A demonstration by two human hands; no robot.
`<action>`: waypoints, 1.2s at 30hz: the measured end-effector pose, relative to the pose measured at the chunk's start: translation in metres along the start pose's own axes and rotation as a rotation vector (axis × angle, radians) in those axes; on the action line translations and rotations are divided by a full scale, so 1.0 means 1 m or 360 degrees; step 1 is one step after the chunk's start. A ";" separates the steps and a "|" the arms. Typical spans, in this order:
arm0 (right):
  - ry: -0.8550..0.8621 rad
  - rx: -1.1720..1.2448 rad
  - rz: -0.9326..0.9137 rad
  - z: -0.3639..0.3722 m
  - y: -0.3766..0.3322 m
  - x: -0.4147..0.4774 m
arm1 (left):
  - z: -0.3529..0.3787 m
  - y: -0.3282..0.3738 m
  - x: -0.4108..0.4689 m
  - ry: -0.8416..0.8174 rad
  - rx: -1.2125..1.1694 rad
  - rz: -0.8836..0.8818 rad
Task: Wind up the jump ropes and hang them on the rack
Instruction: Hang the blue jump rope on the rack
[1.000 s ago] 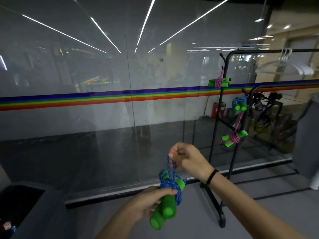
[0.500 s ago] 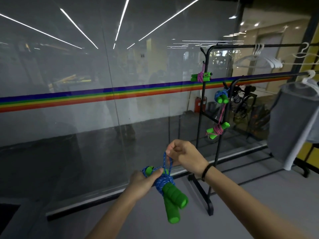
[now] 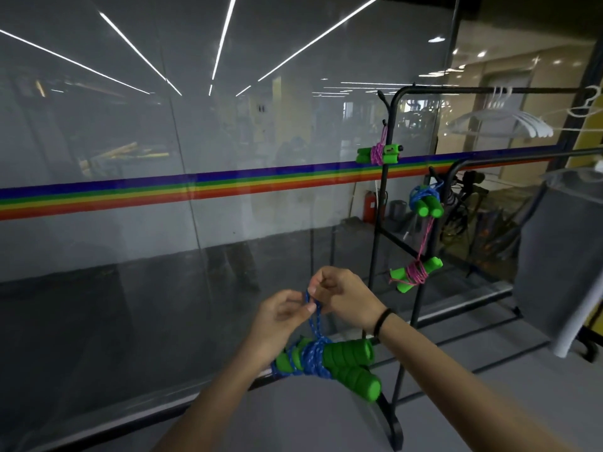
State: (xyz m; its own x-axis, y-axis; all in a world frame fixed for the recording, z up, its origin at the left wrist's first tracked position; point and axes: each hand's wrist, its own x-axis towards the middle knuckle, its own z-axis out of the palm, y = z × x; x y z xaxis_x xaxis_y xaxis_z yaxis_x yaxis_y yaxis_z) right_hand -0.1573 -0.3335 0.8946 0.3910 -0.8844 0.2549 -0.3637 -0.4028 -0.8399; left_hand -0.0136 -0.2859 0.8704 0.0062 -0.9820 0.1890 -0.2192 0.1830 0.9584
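At chest height before the rack: forming the hanging loop.

Our wound blue jump rope [image 3: 313, 357], green handles bundled, dangles from its free loop [image 3: 312, 313]. Our left hand [image 3: 281, 316] and right hand [image 3: 342, 300] both pinch that loop. We should keep it open and taut, then carry it to a bare hook on the rack [image 3: 381, 230].
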 end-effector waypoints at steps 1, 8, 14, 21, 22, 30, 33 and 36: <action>-0.0003 -0.0018 -0.0018 -0.009 0.008 0.013 | 0.005 -0.001 0.019 0.0010 0.0011 0.0012; 0.0052 -0.0053 -0.0090 -0.091 0.040 0.112 | 0.035 0.017 0.157 0.0086 -0.0049 0.0121; 0.0225 0.0119 -0.0114 -0.151 0.068 0.200 | 0.064 0.036 0.278 0.0120 -0.0085 0.0310; 0.0734 0.0206 -0.0158 -0.203 0.090 0.312 | 0.087 0.047 0.418 0.0138 -0.0109 0.0553; 0.0852 0.0151 -0.0174 -0.209 0.096 0.331 | 0.089 0.049 0.442 0.0135 -0.0115 0.0595; 0.1365 0.0034 -0.0338 -0.273 0.100 0.481 | 0.088 0.097 0.637 -0.0104 -0.0137 0.0866; 0.1501 -0.0142 -0.0350 -0.305 0.088 0.521 | 0.093 0.126 0.696 -0.0234 -0.0128 0.0937; 0.1688 -0.0386 -0.0412 -0.342 0.076 0.545 | 0.108 0.158 0.740 -0.0391 -0.0200 0.1028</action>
State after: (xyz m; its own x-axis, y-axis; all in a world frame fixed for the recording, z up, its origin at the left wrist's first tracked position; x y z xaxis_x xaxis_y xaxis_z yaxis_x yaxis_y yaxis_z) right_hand -0.2610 -0.9269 1.1331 -0.3980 -0.4740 0.7854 -0.5762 -0.5371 -0.6161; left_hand -0.1488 -0.9890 1.1384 -0.3112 -0.6545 0.6890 0.0096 0.7228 0.6909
